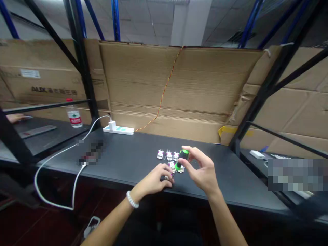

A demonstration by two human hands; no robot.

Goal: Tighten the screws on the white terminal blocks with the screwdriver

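My right hand (202,167) is closed around a green and black screwdriver (182,158), which tilts down to the left. Its thin shaft reaches toward a small white and purple part (167,177) under my left hand (158,177). The fingers of my left hand are curled on this part at the dark table's surface and hide most of it. Whether the screwdriver tip touches a screw is too small to tell. Just beyond my hands lie several similar small white and purple parts (160,154) in rough rows. A white beaded bracelet (132,200) circles my left wrist.
A white power strip (119,130) with a charger stands at the table's back. Its white cable (36,184) loops over the front edge on the left. A cardboard wall (138,78) closes off the back, between black metal posts (88,78). On the neighbouring left table stands a water bottle (74,115).
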